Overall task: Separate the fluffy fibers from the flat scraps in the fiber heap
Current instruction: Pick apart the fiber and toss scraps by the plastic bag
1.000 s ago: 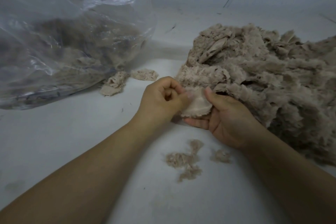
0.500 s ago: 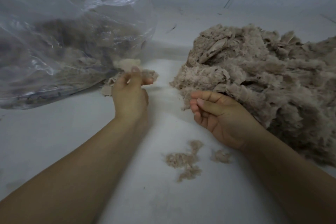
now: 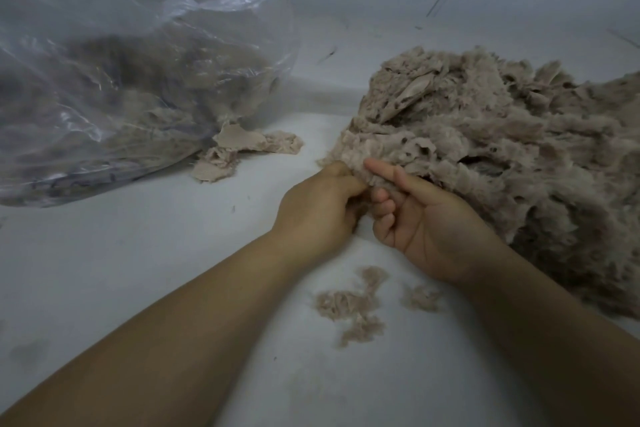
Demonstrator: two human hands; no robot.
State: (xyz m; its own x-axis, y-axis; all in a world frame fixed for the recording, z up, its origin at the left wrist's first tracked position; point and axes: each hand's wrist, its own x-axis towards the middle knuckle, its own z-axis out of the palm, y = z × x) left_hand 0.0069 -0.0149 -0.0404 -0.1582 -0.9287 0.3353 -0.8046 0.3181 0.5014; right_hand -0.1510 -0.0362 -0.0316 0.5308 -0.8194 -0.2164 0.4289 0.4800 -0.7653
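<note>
A big heap of beige-brown fluffy fibers (image 3: 502,149) fills the right side of the white surface. Both hands meet at its near left edge. My left hand (image 3: 318,211) has its fingers curled, pinching a tuft at the heap's edge. My right hand (image 3: 419,218) lies palm up beside it, index finger stretched along the fibers, the other fingers curled; what they hold is hidden. A small pile of flat scraps (image 3: 242,149) lies to the left, by the bag's mouth.
A large clear plastic bag (image 3: 121,97) holding more brown fiber lies at the left. Loose fiber tufts (image 3: 356,305) sit on the white surface (image 3: 138,270) between my forearms. A grey wall rises behind.
My left hand has come back from the flat scrap pile by the bag to the heap's edge, leaving a scrap there. My right hand has shifted slightly toward it.
</note>
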